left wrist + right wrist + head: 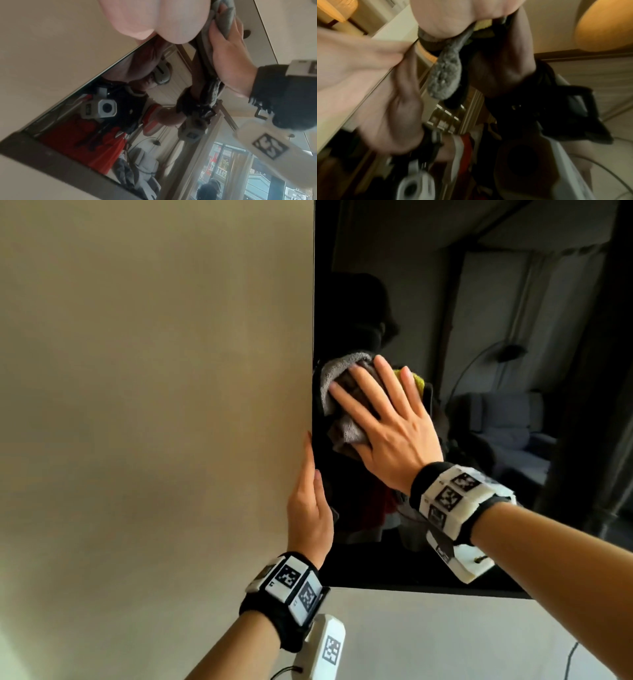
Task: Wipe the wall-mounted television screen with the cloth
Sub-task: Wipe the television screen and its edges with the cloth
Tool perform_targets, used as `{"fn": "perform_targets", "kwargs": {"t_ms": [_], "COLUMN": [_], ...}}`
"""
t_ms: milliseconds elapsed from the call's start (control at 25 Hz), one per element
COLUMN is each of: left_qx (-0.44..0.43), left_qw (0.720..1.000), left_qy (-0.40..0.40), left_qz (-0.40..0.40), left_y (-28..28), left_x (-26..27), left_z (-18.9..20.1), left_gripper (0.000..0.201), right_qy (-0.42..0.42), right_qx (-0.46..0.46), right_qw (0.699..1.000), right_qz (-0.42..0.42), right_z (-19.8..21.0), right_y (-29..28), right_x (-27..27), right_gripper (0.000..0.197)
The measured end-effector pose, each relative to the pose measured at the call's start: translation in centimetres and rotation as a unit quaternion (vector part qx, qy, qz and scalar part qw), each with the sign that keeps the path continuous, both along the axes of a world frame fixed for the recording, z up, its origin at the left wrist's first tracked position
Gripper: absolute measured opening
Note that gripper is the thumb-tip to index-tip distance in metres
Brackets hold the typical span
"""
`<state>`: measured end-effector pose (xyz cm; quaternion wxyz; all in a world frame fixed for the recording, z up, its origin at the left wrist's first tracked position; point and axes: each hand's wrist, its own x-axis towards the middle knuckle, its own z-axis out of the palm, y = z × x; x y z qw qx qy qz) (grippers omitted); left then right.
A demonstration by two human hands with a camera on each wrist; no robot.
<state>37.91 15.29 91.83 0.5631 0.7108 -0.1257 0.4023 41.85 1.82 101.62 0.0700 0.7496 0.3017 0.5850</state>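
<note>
1. The television screen (479,371) hangs on a beige wall (154,405); its dark glass mirrors a room with a sofa and a floor lamp.
2. The right hand (387,419) lies flat with fingers spread and straight, pressing a grey cloth (342,381) against the glass close to the screen's left edge.
3. The cloth is bunched under the palm and fingers. Its folds stick out above the fingertips and to the left of the hand, and a yellow-green part shows beside the little finger.
4. The left hand (310,508) sits lower, at the left edge of the television, fingers extended upward along the frame, thumb on the front of the glass; it holds nothing.
5. Both wrists wear black bands carrying white marker blocks.
6. The right wrist view shows a fluffy grey fold of cloth hanging below the palm.
</note>
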Motion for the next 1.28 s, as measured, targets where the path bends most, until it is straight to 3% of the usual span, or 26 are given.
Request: {"fn": "perform_targets", "kwargs": {"t_ms": [120, 200, 320, 400, 480, 560, 680, 760, 880, 1080, 1160, 1280], "left_qx": [-0.029, -0.036, -0.02, -0.025, -0.026, -0.024, -0.055, -0.054, -0.026, -0.037, -0.022, 0.009], "left_qw": [0.999, 0.999, 1.0, 0.999, 0.999, 0.999, 0.997, 0.997, 0.999, 0.997, 0.997, 0.999], "left_qy": [0.036, 0.022, -0.005, 0.026, 0.034, 0.016, 0.033, 0.039, 0.023, 0.06, 0.062, 0.044], "left_qz": [-0.026, -0.023, -0.02, -0.025, -0.03, -0.034, -0.037, -0.037, -0.039, -0.038, -0.03, -0.002], "left_y": [-0.2, 0.2, 0.5, 0.5, 0.6, 0.5, 0.5, 0.4, 0.8, 1.4, 1.4, 1.1], "left_x": [-0.2, -0.1, -0.1, -0.1, -0.1, -0.3, -0.7, -0.9, -1.0, -1.3, -1.4, -1.5], "left_z": [-0.6, -0.5, -0.6, -0.6, -0.5, -0.9, -2.1, -3.3, -4.8, -6.6, -7.3, -7.5], "left_gripper": [0.051, 0.051, 0.049, 0.049, 0.048, 0.048, 0.048, 0.048, 0.05, 0.047, 0.049, 0.054], "right_qy": [-0.005, 0.002, 0.013, 0.001, 0.003, 0.02, 0.05, 0.043, 0.026, 0.059, 0.051, 0.031], "right_qx": [0.05, 0.067, 0.017, 0.034, 0.106, 0.134, 0.098, 0.089, 0.148, 0.124, 0.111, 0.184], "right_qw": [0.999, 0.998, 1.0, 0.999, 0.994, 0.991, 0.994, 0.995, 0.988, 0.991, 0.992, 0.982], "right_qz": [0.008, 0.016, 0.005, 0.014, 0.021, 0.022, -0.001, 0.005, 0.018, 0.007, 0.011, 0.022], "right_z": [2.3, 0.4, -3.2, -1.3, 0.1, -2.6, -9.0, -8.2, -5.1, -13.2, -12.3, -9.2], "right_y": [1.0, 1.5, 1.5, 1.5, 2.3, 2.5, 2.1, 1.9, 2.5, 2.4, 2.3, 2.8], "right_x": [0.1, 0.2, -0.2, 0.2, 0.3, 0.0, -1.0, -0.8, -0.1, -1.2, -0.8, -0.1], "right_gripper": [0.057, 0.058, 0.06, 0.057, 0.055, 0.055, 0.051, 0.05, 0.054, 0.049, 0.048, 0.051]}}
